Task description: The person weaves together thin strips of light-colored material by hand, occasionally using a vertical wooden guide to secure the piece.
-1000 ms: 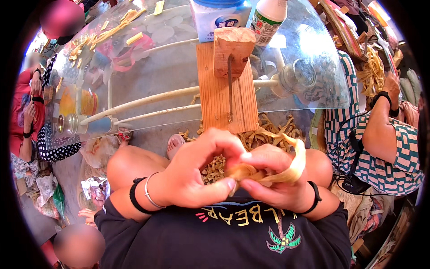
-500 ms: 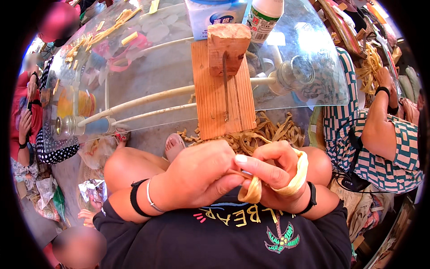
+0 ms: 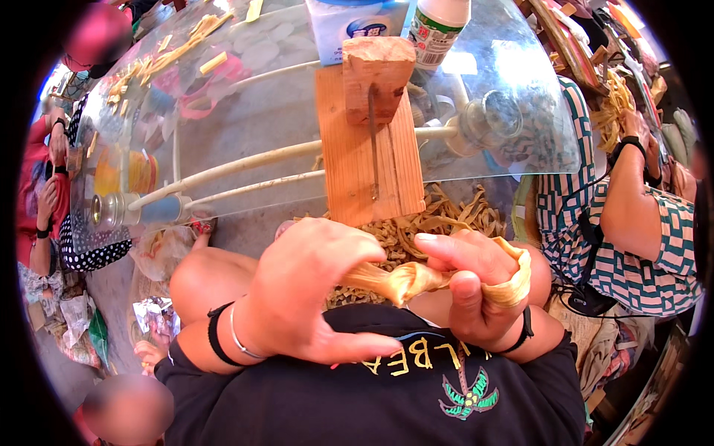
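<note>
A yellow, flat fibre strip (image 3: 413, 282) stretches between my two hands, with a twisted, knot-like bend in its middle. My left hand (image 3: 301, 286) is on its left end; the thumb stands wide apart from the index finger, and the strip runs in behind the palm, where the other fingers are hidden. My right hand (image 3: 480, 279) is closed on the other part, fingers curled and thumb bent up, with a loop of the strip round the back of the hand. Below and beyond my hands lies a pile of similar yellow-brown strips (image 3: 454, 212).
A wooden board (image 3: 372, 171) bearing a wood block (image 3: 378, 82) with a metal rod reaches over the near edge of the glass table (image 3: 245, 111). Behind it stand a blue-white packet (image 3: 353, 30) and a white bottle (image 3: 439, 33). People sit left and right.
My hands have moved apart from their close pinch, and the left thumb has spread away. The strip between them now shows as a longer, straighter length with a twist.
</note>
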